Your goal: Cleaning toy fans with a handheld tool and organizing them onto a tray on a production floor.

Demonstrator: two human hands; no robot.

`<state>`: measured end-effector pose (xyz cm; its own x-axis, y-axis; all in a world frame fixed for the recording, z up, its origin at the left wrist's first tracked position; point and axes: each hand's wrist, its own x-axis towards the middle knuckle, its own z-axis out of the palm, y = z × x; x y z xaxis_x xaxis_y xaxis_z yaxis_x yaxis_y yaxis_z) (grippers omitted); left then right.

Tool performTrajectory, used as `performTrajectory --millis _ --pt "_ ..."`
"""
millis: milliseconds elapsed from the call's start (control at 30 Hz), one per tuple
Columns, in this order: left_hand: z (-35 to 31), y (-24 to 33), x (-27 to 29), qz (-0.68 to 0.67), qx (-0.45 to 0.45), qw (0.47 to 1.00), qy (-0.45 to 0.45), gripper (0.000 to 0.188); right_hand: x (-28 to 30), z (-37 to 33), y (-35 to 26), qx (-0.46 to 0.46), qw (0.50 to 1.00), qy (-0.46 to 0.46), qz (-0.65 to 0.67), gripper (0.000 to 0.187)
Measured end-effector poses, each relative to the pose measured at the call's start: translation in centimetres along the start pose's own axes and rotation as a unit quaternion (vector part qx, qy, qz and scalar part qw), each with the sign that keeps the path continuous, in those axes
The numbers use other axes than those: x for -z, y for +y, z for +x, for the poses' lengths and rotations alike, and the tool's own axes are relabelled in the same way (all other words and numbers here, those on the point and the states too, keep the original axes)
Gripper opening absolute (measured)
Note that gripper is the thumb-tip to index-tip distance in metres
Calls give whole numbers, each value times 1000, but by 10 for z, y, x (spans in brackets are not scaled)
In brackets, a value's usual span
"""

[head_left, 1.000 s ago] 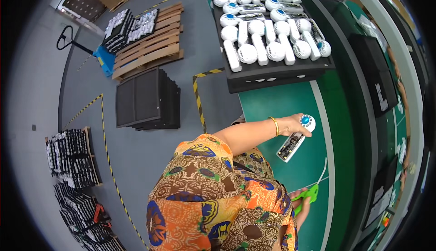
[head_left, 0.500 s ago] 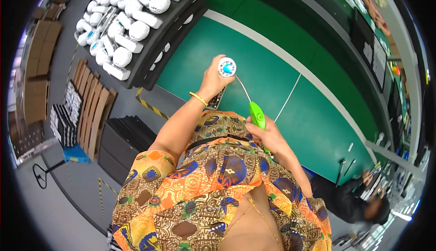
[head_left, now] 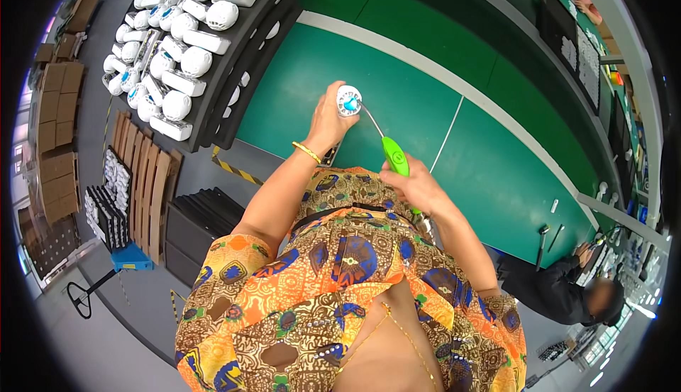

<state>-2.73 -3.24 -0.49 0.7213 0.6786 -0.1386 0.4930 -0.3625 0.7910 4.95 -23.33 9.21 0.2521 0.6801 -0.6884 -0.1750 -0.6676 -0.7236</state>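
My left hand is wrapped around a white handheld device with a round, vented end and a shiny blue centre. That round end faces up, and a dark, slim part of the device shows below the hand. Closed around the green handle of a thin-shafted tool is my right hand. The tool's narrow metal shaft slants up and left, its tip at the right side of the round end, near the blue centre. Whether the tip touches the device is too small to tell.
Stacked black trays at the upper left hold several white ball-headed devices. Beneath my hands lies a green tabletop with a pale rail along its far side. Wooden slats stand at the left. Another person in dark clothing works at the lower right.
The tool's tip has come from beside the rim onto the face of the round end, near the blue centre. Both hands sit slightly farther left in view; the surroundings have shifted too.
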Motion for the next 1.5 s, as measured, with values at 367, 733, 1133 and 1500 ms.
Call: performTrajectory --millis 367,733,1133,1500 --pt "6 2 0 12 -25 999 -24 73 13 4 -11 -30 999 13 10 22" --pt "35 -20 4 -87 17 992 -93 76 -2 -16 -16 -15 979 -141 -150 28" --pt "31 0 21 -34 56 990 -125 83 -21 -20 -19 27 977 -103 -186 35" --pt "179 61 -83 -226 46 956 -181 86 65 3 19 -64 939 20 337 21"
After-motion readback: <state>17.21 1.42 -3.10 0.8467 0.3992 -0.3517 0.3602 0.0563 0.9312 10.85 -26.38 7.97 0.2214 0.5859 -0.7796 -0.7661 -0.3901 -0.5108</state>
